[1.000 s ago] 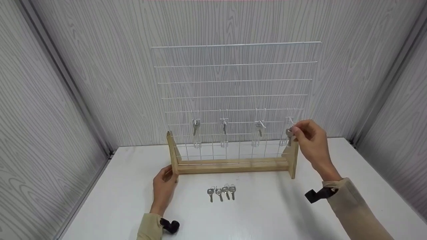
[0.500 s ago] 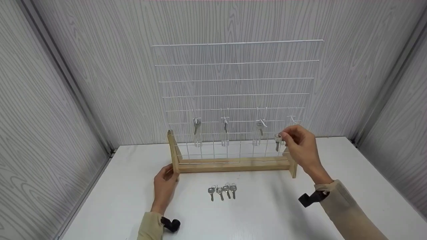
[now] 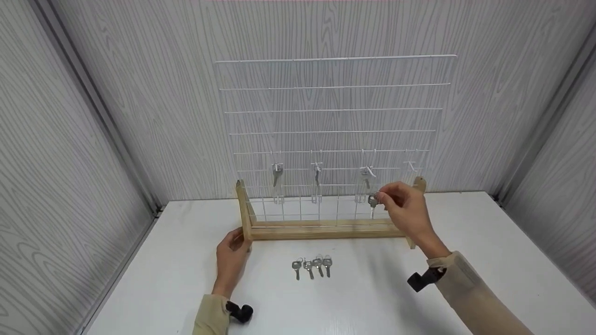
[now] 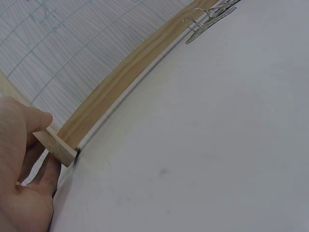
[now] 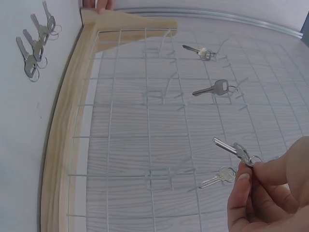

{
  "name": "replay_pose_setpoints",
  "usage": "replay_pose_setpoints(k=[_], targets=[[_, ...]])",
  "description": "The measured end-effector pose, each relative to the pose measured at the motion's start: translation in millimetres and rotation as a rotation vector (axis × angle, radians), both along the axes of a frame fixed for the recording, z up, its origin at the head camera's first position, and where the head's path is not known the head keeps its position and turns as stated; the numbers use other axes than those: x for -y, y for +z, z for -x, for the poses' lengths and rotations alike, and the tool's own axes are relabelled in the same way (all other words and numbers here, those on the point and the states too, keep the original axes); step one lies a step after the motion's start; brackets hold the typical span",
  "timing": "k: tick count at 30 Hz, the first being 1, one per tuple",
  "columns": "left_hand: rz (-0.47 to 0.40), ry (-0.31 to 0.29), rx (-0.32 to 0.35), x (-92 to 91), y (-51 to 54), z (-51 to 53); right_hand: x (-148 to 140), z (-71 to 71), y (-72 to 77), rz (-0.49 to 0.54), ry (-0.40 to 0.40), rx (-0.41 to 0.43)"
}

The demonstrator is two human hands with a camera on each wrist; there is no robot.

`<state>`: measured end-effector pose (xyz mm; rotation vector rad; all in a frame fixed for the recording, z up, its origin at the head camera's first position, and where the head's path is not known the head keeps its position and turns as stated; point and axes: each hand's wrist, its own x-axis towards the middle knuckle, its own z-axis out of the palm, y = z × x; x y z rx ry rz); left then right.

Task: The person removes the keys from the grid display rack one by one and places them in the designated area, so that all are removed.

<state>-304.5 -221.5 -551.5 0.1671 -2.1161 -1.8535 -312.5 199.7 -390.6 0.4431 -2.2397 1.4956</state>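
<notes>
My right hand [image 3: 406, 211] pinches a silver key [image 3: 372, 201] by its ring; the key hangs blade down before the wire grid. In the right wrist view, thumb and fingers hold the ring, and the held key [image 5: 236, 150] overlaps a hanging one [image 5: 218, 178]. Three keys hang on upper hooks of the white wire rack [image 3: 335, 131]: a left key [image 3: 277, 173], a middle key [image 3: 317, 173] and a right key [image 3: 367, 174]. My left hand [image 3: 231, 260] grips the front end of the rack's left wooden foot [image 4: 57, 147], thumb and fingers on either side.
Several keys with rings [image 3: 312, 268] lie in a row on the white table [image 3: 298, 311] before the rack's wooden base bar [image 3: 326, 232]. A fourth upper hook [image 3: 411, 166] sits at the grid's right. Lower hooks [image 3: 278, 200] line up beneath. Grained panels [image 3: 139, 93] enclose the table.
My right hand has moved left and slightly down with the key, from near the far-right upper hook to just below the third hanging key. The left hand keeps its grip on the wooden foot.
</notes>
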Motion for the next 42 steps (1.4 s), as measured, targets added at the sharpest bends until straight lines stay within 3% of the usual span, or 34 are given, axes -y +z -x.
replay_pose_setpoints(k=[24, 31, 42], targets=[[0.026, 0.013, -0.025, -0.6, -0.4, 1.1, 32, -1.9, -37.9, -0.053, 0.067, 0.088], [0.014, 0.001, -0.035, -0.9, -2.2, 0.5, 37, -2.9, -52.2, -0.071, 0.052, 0.123], [-0.025, -0.013, -0.031, -0.9, 0.7, -1.2, 42, -3.6, -75.4, -0.034, 0.092, 0.160]])
